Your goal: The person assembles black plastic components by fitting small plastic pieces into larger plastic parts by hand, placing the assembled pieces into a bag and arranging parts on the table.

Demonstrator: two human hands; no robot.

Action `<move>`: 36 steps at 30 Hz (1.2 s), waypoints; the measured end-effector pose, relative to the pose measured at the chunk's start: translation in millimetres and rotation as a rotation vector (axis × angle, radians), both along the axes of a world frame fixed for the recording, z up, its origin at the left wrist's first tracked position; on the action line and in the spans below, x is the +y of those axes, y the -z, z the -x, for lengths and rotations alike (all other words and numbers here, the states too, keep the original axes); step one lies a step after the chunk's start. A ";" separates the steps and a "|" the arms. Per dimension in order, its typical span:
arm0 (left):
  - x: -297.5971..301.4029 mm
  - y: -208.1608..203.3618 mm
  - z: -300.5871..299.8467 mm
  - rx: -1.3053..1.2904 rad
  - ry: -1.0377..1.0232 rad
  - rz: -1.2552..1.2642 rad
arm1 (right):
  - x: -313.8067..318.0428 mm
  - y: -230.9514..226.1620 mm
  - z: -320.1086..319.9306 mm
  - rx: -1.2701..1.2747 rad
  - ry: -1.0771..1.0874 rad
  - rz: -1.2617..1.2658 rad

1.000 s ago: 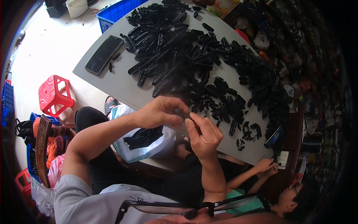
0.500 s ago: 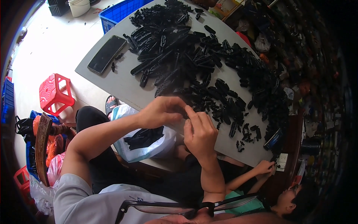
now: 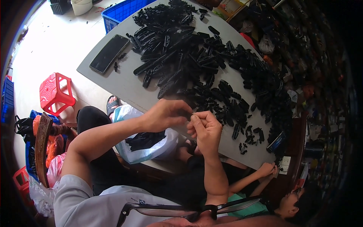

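Note:
My left hand (image 3: 166, 113) and my right hand (image 3: 206, 130) meet over the near edge of the table. The right thumb and forefinger are pinched together, touching the left fingertips. Whatever sits between them is too small or hidden to make out. The left fingers are curled in, partly covered. Just beyond my hands spreads a heap of black plastic pieces (image 3: 177, 64), many long and curved, some toothed like hair-clip halves. Smaller black bits (image 3: 251, 136) lie to the right. Below my hands, an open white sack (image 3: 151, 151) holds black pieces.
A phone (image 3: 109, 54) lies on the left of the grey table (image 3: 130, 87). At lower right another person's hands (image 3: 267, 169) work at the table's edge. A red stool (image 3: 56, 94) and blue crates (image 3: 113, 19) stand on the floor. Crowded shelves line the right.
My right hand has turned, its thumb rising to meet the forefinger and the other fingers curling in. My left hand has barely moved.

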State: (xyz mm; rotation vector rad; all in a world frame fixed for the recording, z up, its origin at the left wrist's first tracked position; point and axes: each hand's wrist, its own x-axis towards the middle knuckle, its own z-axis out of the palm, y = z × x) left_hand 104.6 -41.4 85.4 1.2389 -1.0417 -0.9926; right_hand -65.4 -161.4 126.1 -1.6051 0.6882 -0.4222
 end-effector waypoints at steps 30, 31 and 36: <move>-10.5 3.3 -9.7 -1.036 -0.306 0.073 | 27.3 23.3 5.5 0.096 -0.474 0.789; -12.6 8.5 -8.0 -1.103 -0.295 0.084 | 16.6 24.1 8.9 0.208 -0.348 0.901; -13.1 9.9 -8.3 -1.284 -0.235 0.105 | -34.9 4.0 15.6 0.680 0.113 1.104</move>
